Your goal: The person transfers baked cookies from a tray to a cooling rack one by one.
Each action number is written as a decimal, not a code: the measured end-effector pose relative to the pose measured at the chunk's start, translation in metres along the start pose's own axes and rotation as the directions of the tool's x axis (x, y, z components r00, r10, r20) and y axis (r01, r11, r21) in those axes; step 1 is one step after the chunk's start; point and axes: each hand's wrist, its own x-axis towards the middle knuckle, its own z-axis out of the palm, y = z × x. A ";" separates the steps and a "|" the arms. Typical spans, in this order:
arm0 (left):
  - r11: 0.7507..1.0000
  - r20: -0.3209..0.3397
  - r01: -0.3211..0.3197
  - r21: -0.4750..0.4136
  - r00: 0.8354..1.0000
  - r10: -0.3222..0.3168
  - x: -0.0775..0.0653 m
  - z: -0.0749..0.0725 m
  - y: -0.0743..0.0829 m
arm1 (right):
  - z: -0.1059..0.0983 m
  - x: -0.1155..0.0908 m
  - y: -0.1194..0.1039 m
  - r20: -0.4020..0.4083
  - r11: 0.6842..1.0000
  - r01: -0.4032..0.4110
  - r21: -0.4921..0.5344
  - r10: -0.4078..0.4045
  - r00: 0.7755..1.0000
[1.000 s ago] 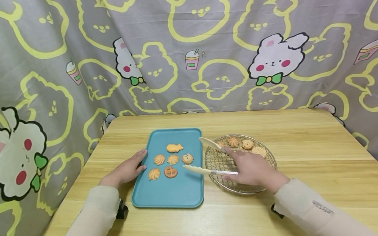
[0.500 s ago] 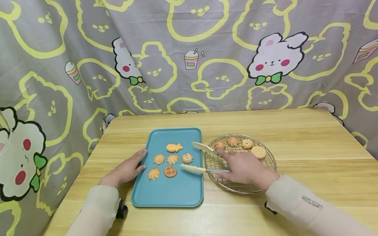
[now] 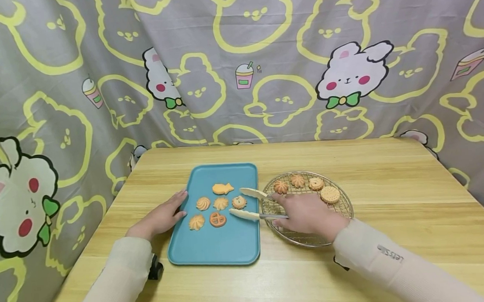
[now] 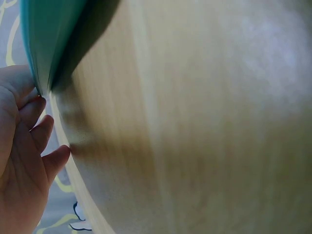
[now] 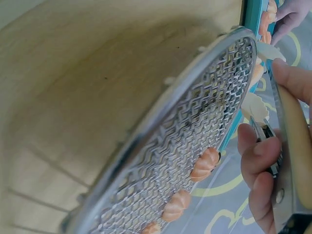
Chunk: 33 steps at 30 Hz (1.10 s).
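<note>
My right hand [image 3: 308, 214] holds a pair of tongs [image 3: 257, 215] with pale tips, reaching left over the wire rack. The tips stand apart above the right side of a blue tray [image 3: 215, 252]. A round cookie [image 3: 239, 202] with a marked top lies between them, and no contact is plain. Other cookies on the tray include a fish-shaped cookie [image 3: 222, 188], a pretzel-shaped cookie [image 3: 218, 219] and swirled cookies [image 3: 203, 203]. My left hand [image 3: 159, 218] rests against the tray's left edge, its fingers [image 4: 44, 131] touching near the rim in the left wrist view.
A round wire rack [image 3: 289, 236] stands just right of the tray, bearing several cookies along its far side, among them a dimpled round cookie [image 3: 330, 194]. Both stand on a wooden table [image 3: 398, 183]. A patterned curtain [image 3: 280, 98] hangs behind the table and at its sides.
My right hand has moved left with the tongs, bringing the tips down around the round cookie and closer together. The cookies stay where they were. My left hand has kept its place.
</note>
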 end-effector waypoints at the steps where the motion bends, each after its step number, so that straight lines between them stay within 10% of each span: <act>1: 1.000 -0.002 -0.003 0.003 1.000 0.003 0.000 0.000 0.000 | 0.000 0.000 -0.001 0.000 1.000 0.002 -0.001 -0.002 1.000; 33: 1.000 -0.002 -0.010 0.003 1.000 0.010 0.001 0.001 -0.001 | -0.001 0.001 -0.004 -0.036 1.000 0.015 0.014 -0.015 0.999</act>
